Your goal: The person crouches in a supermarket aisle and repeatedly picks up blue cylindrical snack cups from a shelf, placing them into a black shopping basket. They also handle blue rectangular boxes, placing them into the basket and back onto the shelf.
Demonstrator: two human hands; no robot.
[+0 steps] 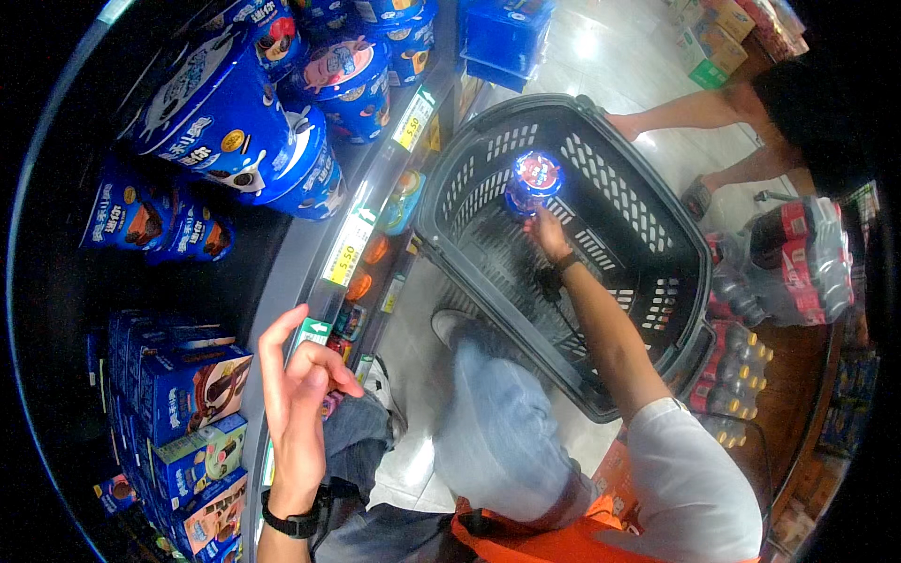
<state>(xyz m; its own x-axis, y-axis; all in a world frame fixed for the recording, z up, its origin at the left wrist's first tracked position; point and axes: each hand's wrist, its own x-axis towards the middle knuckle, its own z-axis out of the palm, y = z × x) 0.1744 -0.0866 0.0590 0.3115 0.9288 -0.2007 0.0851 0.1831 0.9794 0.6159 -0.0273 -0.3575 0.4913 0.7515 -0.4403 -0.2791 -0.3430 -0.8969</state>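
My right hand (549, 236) reaches down into a dark grey plastic shopping basket (633, 204) and grips a blue snack cup (538, 176) with a printed round lid. The cup is inside the basket, lid towards me; whether it touches the bottom cannot be told. Beside the shelf edge (271, 281), my left hand (303, 380) is raised with fingers apart and half bent, holding nothing. On the shelf to the left stand blue cookie cups (320, 165), among them one much larger tub (218, 119). Nearer me are stacked blue snack boxes (186, 405).
Yellow price tags (345, 257) line the shelf front, with small packs (359, 285) below. Beyond the basket are another person's bare legs (690, 116). Shrink-wrapped bottle packs (795, 260) stand at right. A blue container (503, 39) and cartons (711, 49) stand farther off.
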